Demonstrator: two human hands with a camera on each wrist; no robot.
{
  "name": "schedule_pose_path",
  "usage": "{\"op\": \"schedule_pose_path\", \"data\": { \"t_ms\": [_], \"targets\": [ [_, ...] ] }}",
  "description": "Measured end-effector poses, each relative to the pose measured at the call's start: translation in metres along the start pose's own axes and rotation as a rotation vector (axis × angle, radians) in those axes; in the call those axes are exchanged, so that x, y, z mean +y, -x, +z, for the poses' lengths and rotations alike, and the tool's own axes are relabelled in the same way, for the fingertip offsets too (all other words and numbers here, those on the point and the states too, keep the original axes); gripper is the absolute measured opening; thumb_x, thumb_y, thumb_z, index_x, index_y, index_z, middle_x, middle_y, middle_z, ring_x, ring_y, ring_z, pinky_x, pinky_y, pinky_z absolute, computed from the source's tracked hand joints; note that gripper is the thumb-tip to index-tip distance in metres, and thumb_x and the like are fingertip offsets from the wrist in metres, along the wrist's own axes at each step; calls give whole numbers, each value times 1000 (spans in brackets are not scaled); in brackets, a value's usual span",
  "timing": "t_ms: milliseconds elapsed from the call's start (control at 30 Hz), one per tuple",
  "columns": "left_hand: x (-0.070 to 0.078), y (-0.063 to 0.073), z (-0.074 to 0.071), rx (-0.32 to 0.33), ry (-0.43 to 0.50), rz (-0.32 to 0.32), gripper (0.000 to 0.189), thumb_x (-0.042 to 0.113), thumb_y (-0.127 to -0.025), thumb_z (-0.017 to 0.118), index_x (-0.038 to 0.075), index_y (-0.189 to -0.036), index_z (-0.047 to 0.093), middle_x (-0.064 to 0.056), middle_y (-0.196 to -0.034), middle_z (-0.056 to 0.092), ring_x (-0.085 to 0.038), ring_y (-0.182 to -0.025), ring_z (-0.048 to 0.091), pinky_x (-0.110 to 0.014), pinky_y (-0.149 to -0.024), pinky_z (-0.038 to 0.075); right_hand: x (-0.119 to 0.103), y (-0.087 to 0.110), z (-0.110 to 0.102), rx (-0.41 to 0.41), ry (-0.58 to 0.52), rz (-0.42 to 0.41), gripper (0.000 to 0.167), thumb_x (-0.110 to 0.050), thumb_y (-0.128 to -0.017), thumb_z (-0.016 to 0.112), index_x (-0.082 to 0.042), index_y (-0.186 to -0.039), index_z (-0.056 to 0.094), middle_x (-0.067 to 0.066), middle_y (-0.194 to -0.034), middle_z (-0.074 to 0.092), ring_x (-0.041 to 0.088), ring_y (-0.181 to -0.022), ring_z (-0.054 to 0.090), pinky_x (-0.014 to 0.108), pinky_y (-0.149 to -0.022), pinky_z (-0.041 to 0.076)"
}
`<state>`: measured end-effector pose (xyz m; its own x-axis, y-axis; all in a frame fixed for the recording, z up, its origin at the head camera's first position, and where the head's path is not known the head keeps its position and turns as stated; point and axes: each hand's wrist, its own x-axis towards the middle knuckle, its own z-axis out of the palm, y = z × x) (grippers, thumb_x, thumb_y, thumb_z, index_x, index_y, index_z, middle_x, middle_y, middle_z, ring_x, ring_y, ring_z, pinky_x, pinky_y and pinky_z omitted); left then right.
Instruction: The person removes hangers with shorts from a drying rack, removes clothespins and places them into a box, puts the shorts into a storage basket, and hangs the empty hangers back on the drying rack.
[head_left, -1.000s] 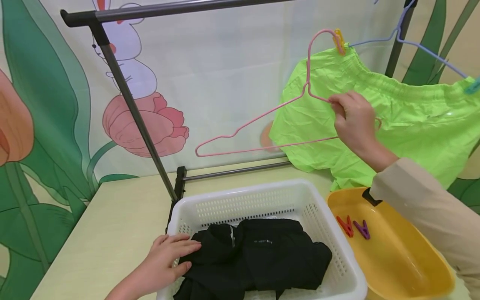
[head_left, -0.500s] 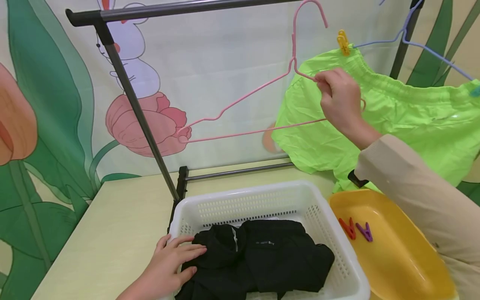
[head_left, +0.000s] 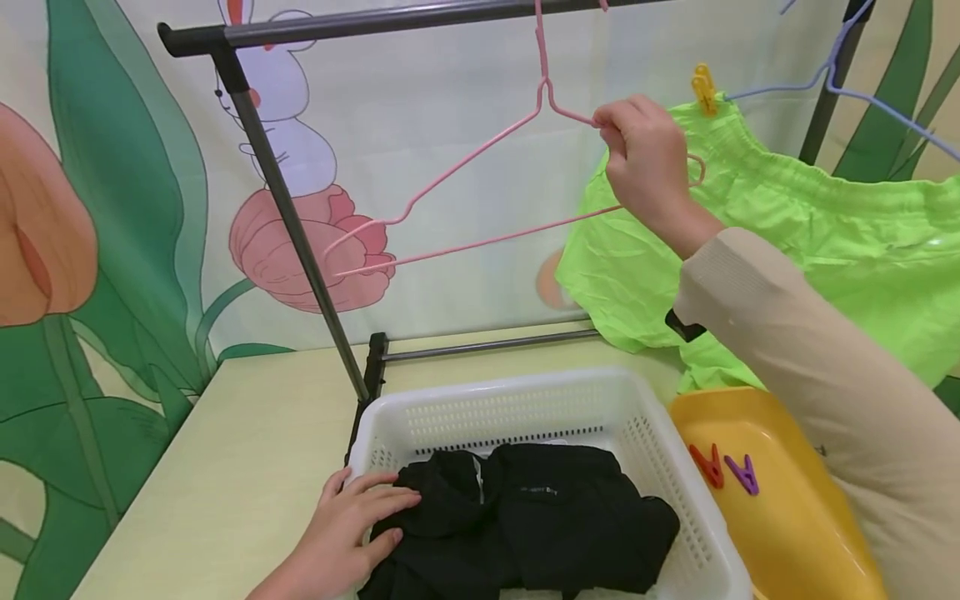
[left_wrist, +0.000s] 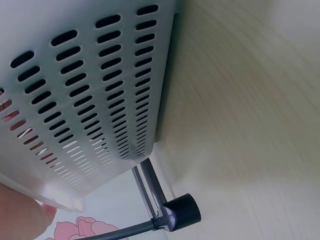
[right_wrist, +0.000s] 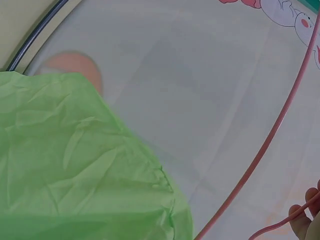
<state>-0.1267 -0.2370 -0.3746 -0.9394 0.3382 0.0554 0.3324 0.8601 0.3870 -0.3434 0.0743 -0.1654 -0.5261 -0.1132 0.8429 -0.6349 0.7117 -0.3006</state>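
Note:
My right hand [head_left: 648, 167] pinches one sloping arm of a pink clothes hanger [head_left: 472, 154] in the head view. The hanger's neck crosses in front of the rack's top rail [head_left: 390, 22]; its hook runs out of the picture, so I cannot tell whether it sits over the rail. In the right wrist view, fingertips [right_wrist: 300, 220] show on the pink wire. My left hand [head_left: 345, 529] lies at the left rim of a white basket [head_left: 495, 392], with fairly straight fingers touching a black garment [head_left: 555, 517] inside. A basket wall [left_wrist: 95, 90] fills much of the left wrist view.
Bright green shorts [head_left: 840, 233] hang from a blue hanger [head_left: 862, 96] by a yellow clothes peg [head_left: 704, 89], right of the pink hanger. A yellow basin [head_left: 795, 533] beside the basket holds red [head_left: 707, 465] and purple [head_left: 742, 474] pegs. The rack's post [head_left: 292, 217] stands left.
My right hand has carried the pink hanger up and to the left, bringing its hook to the rail. The left hand stays on the basket and black garment.

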Motion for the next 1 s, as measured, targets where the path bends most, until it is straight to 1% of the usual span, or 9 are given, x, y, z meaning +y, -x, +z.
{"op": "schedule_pose_path", "data": {
  "t_ms": [167,300,433,567,733,1000],
  "targets": [
    [-1,1,0,0,27,-9,31,17,-79,63,18,-110,62,5,-112,61,-23,-117,42,-58,-97,13,-8,-13,7,-15,15,-10,18,-5,-89,46,-1,-96,62,14,-93,61,26,-91,53,35,-81,42],
    [-2,2,0,25,15,13,31,16,-79,63,18,-109,62,5,-111,61,-22,-116,43,-57,-97,14,-15,-23,12,-14,18,-8,18,-4,-89,45,-1,-97,62,13,-95,61,26,-93,53,35,-83,41],
    [-3,3,0,45,8,25,30,14,-78,63,17,-108,63,5,-110,62,-22,-114,44,-57,-96,14,-18,-32,16,-17,36,4,19,-4,-89,45,-3,-99,62,13,-97,60,26,-95,52,36,-84,41],
    [-3,3,0,40,15,14,30,14,-78,63,16,-108,63,5,-110,62,-22,-114,44,-57,-96,14,-17,-37,21,-44,60,30,20,-4,-90,44,-3,-101,61,13,-97,59,28,-96,51,38,-85,41],
    [-4,3,1,40,21,9,30,14,-78,63,17,-108,63,5,-110,62,-21,-114,44,-57,-97,14,-9,-38,25,-65,84,48,19,-1,-88,44,-1,-99,59,15,-96,57,29,-96,51,39,-84,41],
    [-5,3,0,41,29,2,31,14,-78,63,17,-108,62,5,-110,62,-21,-114,44,-56,-97,13,7,-31,30,-62,91,55,18,1,-88,43,2,-98,58,18,-95,57,32,-93,51,38,-85,40]
  ]
}}
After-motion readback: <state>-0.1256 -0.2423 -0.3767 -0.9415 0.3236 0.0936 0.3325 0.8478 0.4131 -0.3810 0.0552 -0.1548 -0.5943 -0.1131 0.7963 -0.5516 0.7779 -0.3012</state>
